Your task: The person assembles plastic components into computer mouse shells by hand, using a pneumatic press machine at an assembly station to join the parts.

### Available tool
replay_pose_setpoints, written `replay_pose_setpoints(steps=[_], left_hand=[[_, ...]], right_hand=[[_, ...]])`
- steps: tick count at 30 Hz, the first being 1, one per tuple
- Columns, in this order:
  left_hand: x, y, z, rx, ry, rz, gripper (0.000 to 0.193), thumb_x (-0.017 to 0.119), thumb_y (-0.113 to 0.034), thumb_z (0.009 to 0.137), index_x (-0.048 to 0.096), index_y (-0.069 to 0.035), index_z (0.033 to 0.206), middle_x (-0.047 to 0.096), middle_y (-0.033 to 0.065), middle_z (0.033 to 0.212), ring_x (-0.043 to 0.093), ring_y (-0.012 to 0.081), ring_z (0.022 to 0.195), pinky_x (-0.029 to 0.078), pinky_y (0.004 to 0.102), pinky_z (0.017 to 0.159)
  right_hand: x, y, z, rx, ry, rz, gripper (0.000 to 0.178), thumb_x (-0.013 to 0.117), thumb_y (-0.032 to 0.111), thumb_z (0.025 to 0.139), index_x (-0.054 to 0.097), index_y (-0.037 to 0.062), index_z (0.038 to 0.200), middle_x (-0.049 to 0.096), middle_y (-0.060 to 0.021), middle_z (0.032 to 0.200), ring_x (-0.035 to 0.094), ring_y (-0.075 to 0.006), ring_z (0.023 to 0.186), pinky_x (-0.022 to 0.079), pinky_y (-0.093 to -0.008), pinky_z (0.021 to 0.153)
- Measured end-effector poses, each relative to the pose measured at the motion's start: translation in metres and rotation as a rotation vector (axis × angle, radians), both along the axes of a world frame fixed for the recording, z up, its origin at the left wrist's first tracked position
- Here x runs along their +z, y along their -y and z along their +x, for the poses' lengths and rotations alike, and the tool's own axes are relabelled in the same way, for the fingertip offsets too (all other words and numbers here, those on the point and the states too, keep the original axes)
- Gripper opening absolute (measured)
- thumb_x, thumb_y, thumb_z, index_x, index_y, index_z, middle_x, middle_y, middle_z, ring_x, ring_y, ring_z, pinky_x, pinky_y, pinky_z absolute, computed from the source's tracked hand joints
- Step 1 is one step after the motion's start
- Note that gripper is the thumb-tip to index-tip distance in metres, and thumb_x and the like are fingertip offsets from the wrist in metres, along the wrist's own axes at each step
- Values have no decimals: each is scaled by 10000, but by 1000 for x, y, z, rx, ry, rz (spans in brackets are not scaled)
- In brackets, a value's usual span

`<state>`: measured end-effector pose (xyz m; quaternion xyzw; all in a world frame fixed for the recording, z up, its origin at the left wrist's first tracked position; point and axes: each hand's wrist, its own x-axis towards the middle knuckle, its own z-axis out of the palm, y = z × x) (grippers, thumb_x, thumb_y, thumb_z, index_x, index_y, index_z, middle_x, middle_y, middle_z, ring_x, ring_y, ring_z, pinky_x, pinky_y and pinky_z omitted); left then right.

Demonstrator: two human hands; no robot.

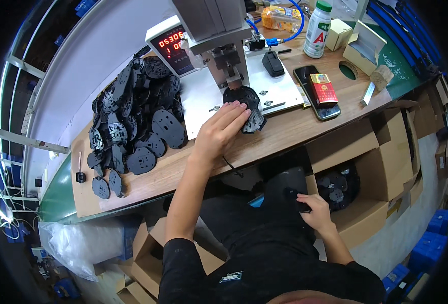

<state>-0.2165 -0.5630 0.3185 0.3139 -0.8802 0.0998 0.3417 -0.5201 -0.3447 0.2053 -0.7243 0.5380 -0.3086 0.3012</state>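
Observation:
My left hand (219,133) lies over a black plastic housing (254,121) on the white base plate, its fingers bent across the left side and its thumb mostly hidden. The far end of that part sits right under the head of a bench press (229,63). Down by my right thigh, my right hand (316,213) is closed, thumb and forefinger together. Something dark shows at its fingers, too small to name against the dark trousers. Left of the press is a heap of similar black plastic parts (125,109).
A counter box with red digits (170,45) stands behind the heap. To the right are a phone (330,112), a red-and-yellow pack (323,91), a white bottle (317,33) and a small open carton (365,48). An open cardboard box (371,182) with black parts stands beside my right hand.

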Motion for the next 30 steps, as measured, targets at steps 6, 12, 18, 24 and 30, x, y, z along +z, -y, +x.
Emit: replay_pose_setpoints(steps=[6,12,18,24,30], left_hand=[[1,15,8,-70,-16,84,408,682,19,717,699,-56,1117,686,107,1184,646,279,1140,532,389,998],[-3,8,13,-103,-65,162,513,635,127,640,706,-49,1118,688,123,1194,644,294,1157,517,427,1021],[-8,7,13,-106,-84,151,515,645,126,624,707,-42,1107,690,129,1184,647,301,1149,514,429,1023],[-7,12,10,-113,-100,141,523,639,139,612,710,-42,1097,694,126,1174,654,302,1135,514,430,1023],[-7,10,12,-109,-87,155,541,647,132,612,706,-53,1118,691,121,1186,644,300,1153,504,431,1036]], right_hand=[[-18,-15,-10,257,-343,180,478,722,61,676,658,58,1150,600,-100,1338,539,-319,1209,480,-393,988],[2,20,-11,549,-545,90,459,713,256,762,672,78,1183,632,-137,1284,540,-325,1222,449,-425,1024],[-10,48,16,546,-631,369,340,687,257,811,700,78,1100,695,-176,1053,679,-337,947,544,-417,858],[-45,63,13,416,-420,267,160,679,200,828,736,98,938,686,-114,1004,682,-318,888,556,-424,801],[-55,81,17,488,-518,337,129,672,174,811,744,101,888,703,-128,926,680,-326,901,554,-427,809]])
